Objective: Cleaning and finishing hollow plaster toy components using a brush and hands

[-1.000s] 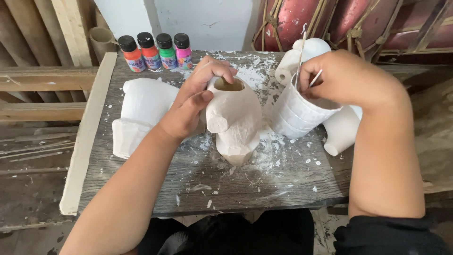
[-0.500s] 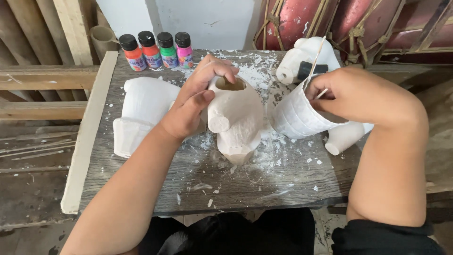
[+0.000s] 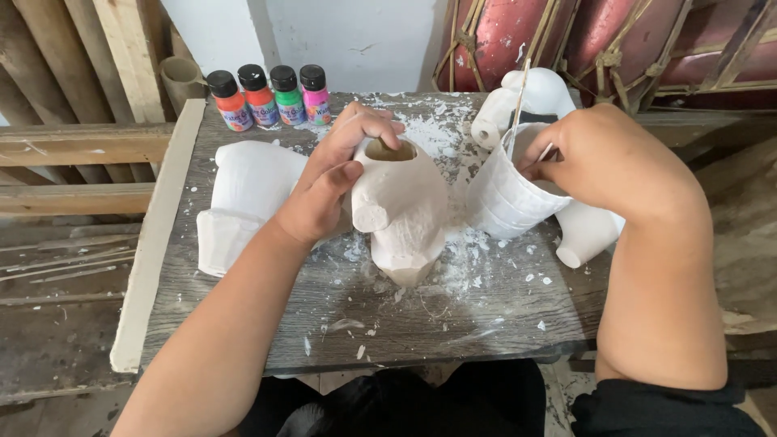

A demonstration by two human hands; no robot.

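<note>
The left hand is wrapped over the top of a white plaster figure, fingers curled round the rim of its open hole, thumb pressed against its side. The figure stands on the wooden surface, right under that hand and between the two hands. Over on the other side, the right hand is closed in a pinch on a thin stick, its lower end down inside a white plastic cup that leans just beside the figure. The cup sits directly below the right hand's fingertips.

To the outside of the left hand lies another white plaster cast, flat on the surface. Beyond the right hand, more white plaster pieces peek out, one poking from under the wrist. Past the left hand's fingertips, four small paint bottles stand in a row: orange, red, green, pink. White crumbs and flakes are scattered all around the figure.

That figure looks stiff, chalky and brittle, likely to chip at thin edges, and probably hollow, so fairly light. The dusty skin should give decent grip. The broad body or thick rim looks the safest hold, not the stubby limbs. The cup is light and will tip easily.
</note>
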